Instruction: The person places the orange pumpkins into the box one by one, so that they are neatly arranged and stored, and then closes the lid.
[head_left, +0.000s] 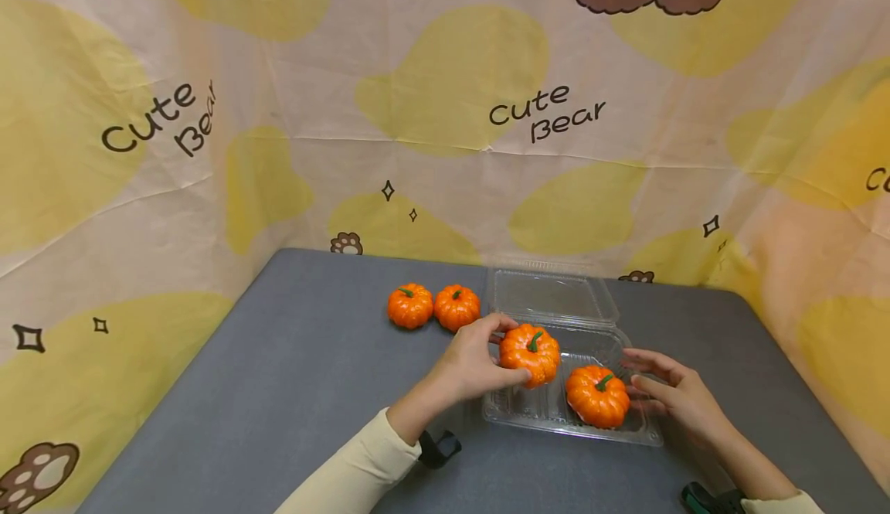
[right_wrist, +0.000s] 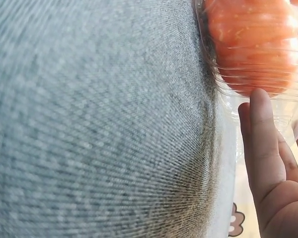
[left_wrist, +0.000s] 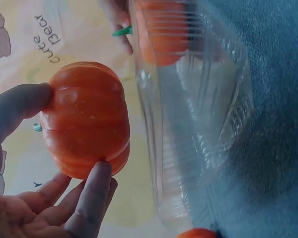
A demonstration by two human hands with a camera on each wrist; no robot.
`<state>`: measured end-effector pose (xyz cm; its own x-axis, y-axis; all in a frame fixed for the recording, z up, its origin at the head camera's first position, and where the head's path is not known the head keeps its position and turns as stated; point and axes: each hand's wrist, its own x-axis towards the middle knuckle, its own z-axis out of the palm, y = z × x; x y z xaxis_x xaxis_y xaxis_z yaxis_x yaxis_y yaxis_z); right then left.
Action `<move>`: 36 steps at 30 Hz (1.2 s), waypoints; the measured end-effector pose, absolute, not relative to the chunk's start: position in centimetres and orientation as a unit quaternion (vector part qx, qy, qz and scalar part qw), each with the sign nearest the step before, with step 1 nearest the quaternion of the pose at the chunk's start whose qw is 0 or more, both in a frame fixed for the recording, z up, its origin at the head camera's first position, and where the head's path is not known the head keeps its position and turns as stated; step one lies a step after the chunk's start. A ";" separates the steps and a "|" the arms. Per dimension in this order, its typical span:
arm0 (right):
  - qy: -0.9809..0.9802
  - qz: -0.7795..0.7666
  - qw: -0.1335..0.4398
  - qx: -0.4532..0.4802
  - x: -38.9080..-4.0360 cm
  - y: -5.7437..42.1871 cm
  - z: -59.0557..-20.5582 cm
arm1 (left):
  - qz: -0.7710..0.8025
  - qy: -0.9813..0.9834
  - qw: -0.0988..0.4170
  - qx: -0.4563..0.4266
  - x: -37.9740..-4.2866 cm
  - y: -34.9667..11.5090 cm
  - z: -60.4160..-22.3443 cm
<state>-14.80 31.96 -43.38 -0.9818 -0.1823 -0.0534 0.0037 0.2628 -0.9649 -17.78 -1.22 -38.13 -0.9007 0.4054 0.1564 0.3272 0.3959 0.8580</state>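
My left hand (head_left: 470, 361) grips a small orange toy pumpkin (head_left: 530, 353) between thumb and fingers, its green stem facing up. In the left wrist view this pumpkin (left_wrist: 87, 119) hangs beside the clear wall of the plastic container. The clear hinged container (head_left: 521, 413) lies on the table with its lid (head_left: 545, 295) folded back. Inside, at the right end, sits another pumpkin (head_left: 598, 396). My right hand (head_left: 677, 394) is at the container's right end, its fingers loosely extended; in the right wrist view the fingertips (right_wrist: 260, 101) are right at the ribbed wall.
Two more orange pumpkins, one at the left (head_left: 410, 306) and one beside it (head_left: 456, 308), stand left of the lid on the grey table (head_left: 292, 398). A cloth backdrop (head_left: 431, 104) with bear prints rises behind and at both sides.
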 end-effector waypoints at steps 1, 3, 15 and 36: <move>0.791 -0.604 0.077 -0.057 -14.8 31.9 -43.3 | 0.499 0.837 0.038 0.219 -17.8 -1.1 -38.2; 0.793 -0.601 0.078 -0.057 -14.9 31.9 -43.2 | 0.492 0.842 0.037 0.219 -17.7 -0.9 -38.4; 0.797 -0.596 0.081 -0.057 -15.0 32.0 -43.1 | 0.422 0.874 0.047 0.235 -17.8 0.2 -39.3; 0.799 -0.593 0.078 -0.059 -14.8 31.8 -43.2 | 0.317 0.906 0.068 0.273 -17.9 1.0 -40.1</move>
<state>-14.78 31.79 -43.16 -0.9809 -0.1868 -0.0538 -0.0025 0.2885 -0.9575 -17.94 0.97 -40.07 -0.8412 0.5384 0.0497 0.4517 0.6493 0.6119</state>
